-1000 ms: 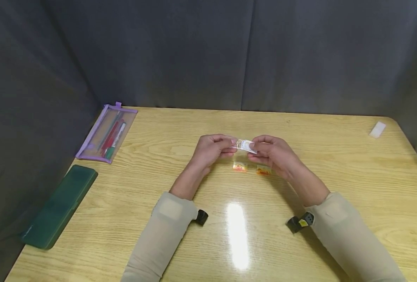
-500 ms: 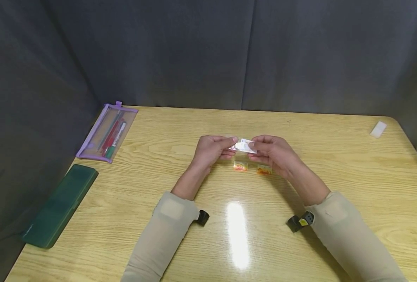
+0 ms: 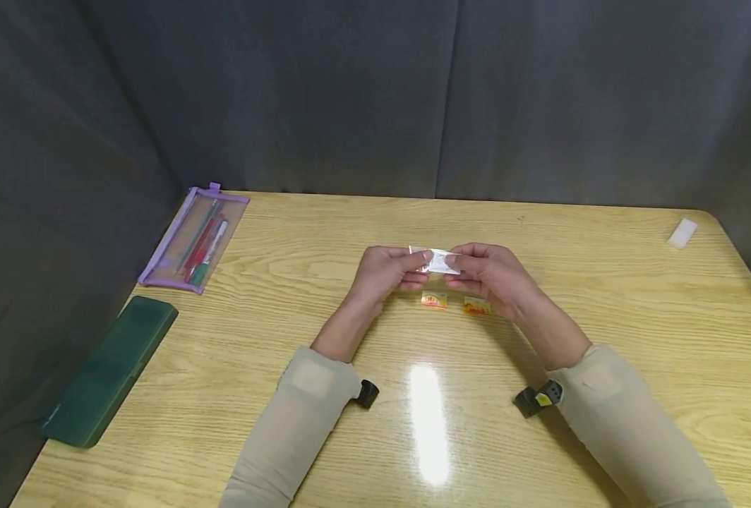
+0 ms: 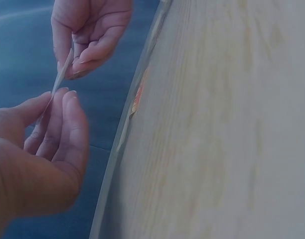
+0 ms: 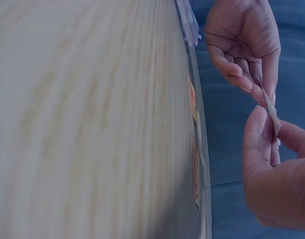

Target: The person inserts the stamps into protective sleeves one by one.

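A small flat white packet (image 3: 440, 262) with a clear, shiny part at its left end is held up between both hands in the head view. My left hand (image 3: 383, 274) pinches the left end, thumb on top. At the right end, my right hand (image 3: 495, 276) grips it between thumb and fingers. Both wrist views show the packet (image 4: 61, 75) edge-on, as a thin pale strip. Just below the hands, two small yellow-orange printed pieces (image 3: 434, 300) lie apart on the table; whether they are wrappers or cards is too small to tell.
A mesh pouch (image 3: 178, 262) with purple edging, holding pens, lies at the table's back left. In front of it is a dark green case (image 3: 109, 374). A small white block (image 3: 682, 233) sits at the far right. Dark curtains (image 3: 325, 99) surround the wooden table (image 3: 274, 233).
My left fingers have shifted slightly right along the packet, and its clear end now stands out above the left thumb. My right hand has hardly moved.
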### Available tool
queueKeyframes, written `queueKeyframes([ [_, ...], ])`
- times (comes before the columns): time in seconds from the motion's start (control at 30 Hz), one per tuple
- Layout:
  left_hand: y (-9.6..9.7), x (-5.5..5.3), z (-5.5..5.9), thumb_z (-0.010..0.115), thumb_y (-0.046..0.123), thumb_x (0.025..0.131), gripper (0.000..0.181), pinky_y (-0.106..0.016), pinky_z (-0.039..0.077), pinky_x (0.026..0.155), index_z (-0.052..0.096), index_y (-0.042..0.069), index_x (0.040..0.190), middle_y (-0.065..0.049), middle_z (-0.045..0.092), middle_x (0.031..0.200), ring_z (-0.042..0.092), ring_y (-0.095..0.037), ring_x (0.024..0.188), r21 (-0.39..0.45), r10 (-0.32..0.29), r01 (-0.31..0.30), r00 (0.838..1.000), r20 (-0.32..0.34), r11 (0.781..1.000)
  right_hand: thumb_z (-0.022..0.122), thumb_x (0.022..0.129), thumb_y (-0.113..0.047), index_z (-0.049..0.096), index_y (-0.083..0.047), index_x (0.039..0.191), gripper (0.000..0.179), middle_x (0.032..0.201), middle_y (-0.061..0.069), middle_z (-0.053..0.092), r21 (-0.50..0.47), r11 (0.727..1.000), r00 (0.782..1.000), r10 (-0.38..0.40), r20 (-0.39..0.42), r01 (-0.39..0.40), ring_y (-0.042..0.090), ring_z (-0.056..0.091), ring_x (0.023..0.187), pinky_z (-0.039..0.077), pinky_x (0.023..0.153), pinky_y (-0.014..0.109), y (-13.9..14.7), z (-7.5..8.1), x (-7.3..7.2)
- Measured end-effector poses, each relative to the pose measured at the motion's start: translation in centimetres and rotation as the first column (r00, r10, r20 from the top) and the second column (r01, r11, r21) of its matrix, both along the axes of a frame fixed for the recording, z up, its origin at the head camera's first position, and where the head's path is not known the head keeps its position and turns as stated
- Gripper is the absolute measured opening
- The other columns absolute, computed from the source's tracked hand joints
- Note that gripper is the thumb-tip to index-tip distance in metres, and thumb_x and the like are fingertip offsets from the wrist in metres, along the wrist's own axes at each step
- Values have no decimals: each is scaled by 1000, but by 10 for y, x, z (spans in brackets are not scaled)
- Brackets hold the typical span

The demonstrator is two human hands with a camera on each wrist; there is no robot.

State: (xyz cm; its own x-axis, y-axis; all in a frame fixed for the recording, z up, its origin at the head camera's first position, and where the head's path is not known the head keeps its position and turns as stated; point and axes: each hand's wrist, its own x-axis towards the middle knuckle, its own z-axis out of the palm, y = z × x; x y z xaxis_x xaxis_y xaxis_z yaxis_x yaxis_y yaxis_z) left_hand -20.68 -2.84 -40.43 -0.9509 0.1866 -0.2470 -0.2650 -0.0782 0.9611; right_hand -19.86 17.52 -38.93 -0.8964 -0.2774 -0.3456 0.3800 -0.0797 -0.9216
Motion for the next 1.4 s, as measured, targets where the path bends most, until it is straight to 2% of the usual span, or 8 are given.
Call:
queueKeyframes([
  [0.17,0,0,-1,77,17,92,27,-24,62,62,75,-7,104,-4,74,71,74,-12,66,-8,-7,7,1000,7,1000,64,101,-13,58,-1,113,17,91,1,70,2,1000,1000,-9,2,9,12,75,82,62,78,22,0,0,0],
  [0.33,0,0,0,77,16,91,26,-24,62,62,75,-7,102,-4,73,72,73,-11,64,-7,21,-21,1000,-1,1000,64,101,-15,57,0,119,25,93,1,70,10,1000,1000,-20,8,20,13,74,84,61,80,23,1,0,0],
  [0.47,0,0,2,78,16,91,27,-23,61,61,75,-8,102,-4,73,71,72,-9,62,-15,40,-40,999,-7,999,64,101,-14,58,0,118,23,93,2,71,-7,999,999,-35,3,35,13,74,85,62,79,23,5,0,1],
  [0.63,2,0,2,78,16,91,29,-22,61,60,74,-8,106,-5,73,71,72,-10,62,-6,32,-32,999,17,999,63,101,-12,59,0,114,17,90,2,71,-16,1000,1000,-26,-8,26,13,74,83,62,79,23,6,2,2],
  [0.93,5,1,3,77,17,91,29,-22,61,59,74,-7,106,-5,74,71,73,-11,63,16,15,-15,1000,18,1000,60,103,-14,56,2,121,25,90,0,70,25,999,1000,-20,-12,20,11,72,83,61,81,23,3,2,2],
  [1.17,6,2,4,77,17,91,28,-22,61,59,74,-7,105,-5,74,71,73,-11,63,15,23,-23,1000,16,1000,59,104,-13,56,4,125,28,93,3,74,10,1000,1000,-16,-14,16,13,74,87,61,82,24,8,1,3],
  [1.4,5,2,3,77,17,91,28,-24,62,62,74,-7,105,-19,77,83,73,-11,63,-7,20,-20,1000,2,1000,59,103,-10,59,3,118,20,93,6,73,-9,1000,1000,-5,-24,5,13,74,85,62,80,23,6,3,3],
])
